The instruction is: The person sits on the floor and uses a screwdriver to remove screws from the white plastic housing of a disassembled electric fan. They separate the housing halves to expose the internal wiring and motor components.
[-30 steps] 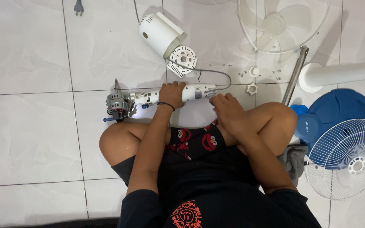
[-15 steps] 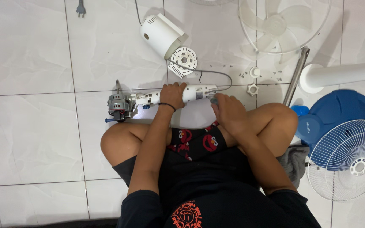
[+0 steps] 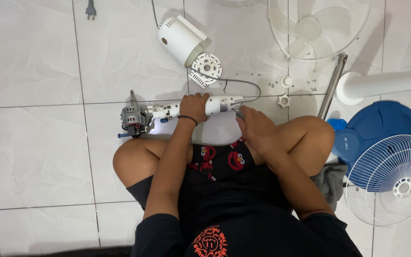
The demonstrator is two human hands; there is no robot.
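1. White cylindrical plastic fan neck housing [image 3: 200, 105] lies horizontally on the white tiled floor [image 3: 34, 157], just in front of the seated person's crossed legs, with a grey metal fan motor [image 3: 133, 118] at its left end.
2. Left hand [image 3: 195, 106]: fingers are curled around the middle of the housing, closed on it from above. A thin black band sits at the wrist.
3. Right hand [image 3: 253, 127]: fingers are drawn together at the right end of the housing, near a small grey label panel on its side. Whether they pinch a small tool or part cannot be told; the fingertips are hidden by the back of the hand.
4. Grey cable [image 3: 243, 83] curves from the right end of the housing toward a white round vented plastic disc [image 3: 206, 66].
5. White plastic motor cover [image 3: 181, 38], a blunt cone, lies tilted just above the disc, touching or nearly touching it.
6. Two small white plastic knobs [image 3: 284, 91] lie near each other, above and to the right of the right hand, with small screws scattered about them.
7. Translucent white fan blade inside a white wire guard [image 3: 317, 28] lies at the top right.
8. Blue round plastic fan base [image 3: 386, 128] sits at the right, partly covered by a second white wire guard [image 3: 391, 178].
9. White plastic stand tube [image 3: 386, 83] lies across the upper right, beside a grey metal rod [image 3: 331, 85].
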